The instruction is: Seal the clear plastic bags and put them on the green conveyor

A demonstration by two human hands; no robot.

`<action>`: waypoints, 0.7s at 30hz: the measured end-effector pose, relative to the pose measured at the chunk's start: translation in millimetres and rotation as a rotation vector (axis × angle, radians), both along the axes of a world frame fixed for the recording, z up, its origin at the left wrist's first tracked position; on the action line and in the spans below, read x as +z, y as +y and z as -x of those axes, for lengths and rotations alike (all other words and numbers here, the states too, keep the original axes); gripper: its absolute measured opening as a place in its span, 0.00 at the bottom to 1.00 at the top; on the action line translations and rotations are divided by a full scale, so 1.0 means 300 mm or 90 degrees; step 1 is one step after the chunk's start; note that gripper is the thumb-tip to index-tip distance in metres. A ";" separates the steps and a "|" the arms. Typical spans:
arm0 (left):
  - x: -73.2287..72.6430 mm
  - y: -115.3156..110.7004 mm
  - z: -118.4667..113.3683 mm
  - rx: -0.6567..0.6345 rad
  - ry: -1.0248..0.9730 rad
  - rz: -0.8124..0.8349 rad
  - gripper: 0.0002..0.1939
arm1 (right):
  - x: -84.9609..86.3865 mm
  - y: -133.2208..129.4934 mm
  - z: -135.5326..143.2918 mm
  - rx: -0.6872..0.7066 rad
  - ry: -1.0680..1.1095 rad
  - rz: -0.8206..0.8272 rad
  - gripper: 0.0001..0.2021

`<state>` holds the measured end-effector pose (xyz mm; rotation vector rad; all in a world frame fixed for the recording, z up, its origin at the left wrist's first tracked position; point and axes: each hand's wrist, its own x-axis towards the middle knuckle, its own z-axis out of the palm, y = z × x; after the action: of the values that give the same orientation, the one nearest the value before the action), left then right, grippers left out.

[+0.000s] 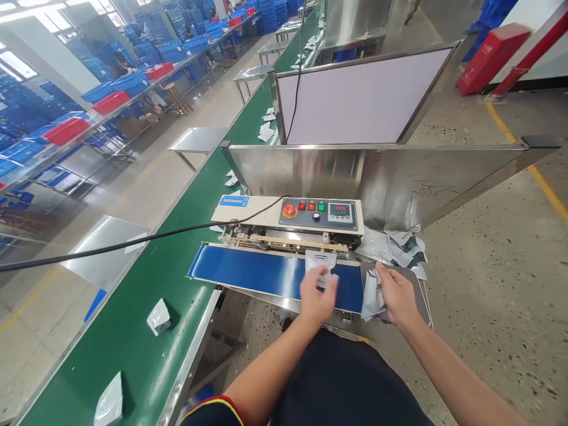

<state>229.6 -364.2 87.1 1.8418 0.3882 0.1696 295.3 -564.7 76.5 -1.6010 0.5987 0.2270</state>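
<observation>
A silvery pouch (320, 259) stands with its top edge at the sealing slot of a band sealer (252, 214), over the sealer's blue belt (261, 273). Just in front of this pouch is my left hand (318, 299), its thumb and fingers apart and slightly blurred; whether they touch the pouch I cannot tell. To the right, my right hand (399, 296) pinches another silvery pouch (373, 299) by its upper edge, near the belt's right end. Several flat pouches (393, 245) lie in a pile beyond my right hand, beside the sealer.
A green conveyor (146, 373) runs along the left, carrying scattered pouches. A black cable (133, 244) crosses above it to the sealer. Behind the sealer stands a metal panel (310, 168). Farther left are benches with blue and red bins (66, 131).
</observation>
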 end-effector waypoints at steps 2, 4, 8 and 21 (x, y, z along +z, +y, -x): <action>0.003 -0.074 0.017 -0.148 -0.036 0.030 0.19 | 0.021 0.032 0.024 -0.038 -0.038 -0.054 0.32; -0.001 -0.138 0.004 -0.201 -0.035 0.060 0.16 | 0.037 0.049 0.040 -0.045 -0.093 -0.101 0.32; -0.020 -0.187 -0.056 -0.128 0.047 0.101 0.20 | 0.035 -0.021 0.059 -0.020 -0.129 -0.109 0.33; -0.146 -0.153 -0.267 0.030 0.274 0.221 0.17 | -0.120 -0.067 -0.130 -0.021 -0.031 -0.023 0.24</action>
<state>309.5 -410.0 43.4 1.5178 0.7128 -0.2551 334.3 -584.8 40.4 -1.5563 0.5792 0.1726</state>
